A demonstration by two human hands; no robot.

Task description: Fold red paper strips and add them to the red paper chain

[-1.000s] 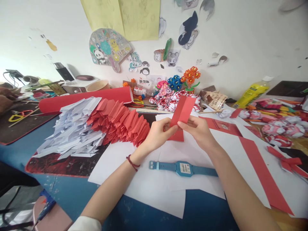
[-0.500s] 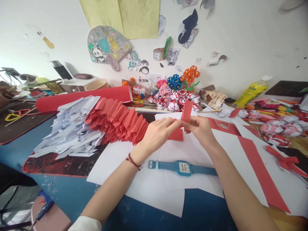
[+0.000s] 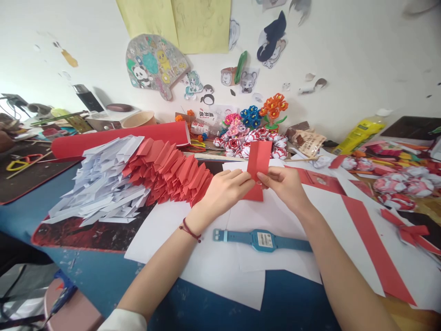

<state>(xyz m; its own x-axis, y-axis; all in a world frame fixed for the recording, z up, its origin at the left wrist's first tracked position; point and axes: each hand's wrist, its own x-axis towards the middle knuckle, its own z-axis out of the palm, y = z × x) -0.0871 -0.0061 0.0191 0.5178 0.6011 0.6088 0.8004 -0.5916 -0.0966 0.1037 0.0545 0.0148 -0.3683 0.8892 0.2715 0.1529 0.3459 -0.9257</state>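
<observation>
A red paper piece (image 3: pixel 259 158), opened out with a crease down its length, stands upright between my two hands. My left hand (image 3: pixel 231 187) pinches its left edge, and my right hand (image 3: pixel 283 184) grips the lower right edge with the thumb in front. Just below the fingers, another red sheet (image 3: pixel 254 194) lies on white paper (image 3: pixel 206 257). A blue watch (image 3: pixel 264 240) rests face down nearer to me, between my forearms. Left of my left hand are a pile of folded red pieces (image 3: pixel 168 168) and a pile of folded white pieces (image 3: pixel 103 184).
Behind the piles lies a red roll (image 3: pixel 120 140). Paper flowers (image 3: pixel 250 140) and a yellow bottle (image 3: pixel 361 133) stand along the wall. A red strip (image 3: pixel 375 248) and a red bow-like piece (image 3: pixel 409 232) lie at the right. Scissors (image 3: pixel 24 163) are at the far left.
The narrow folded red piece has been opened out into a wider one between my hands. Both hands have stayed almost in place, and the view has shifted slightly.
</observation>
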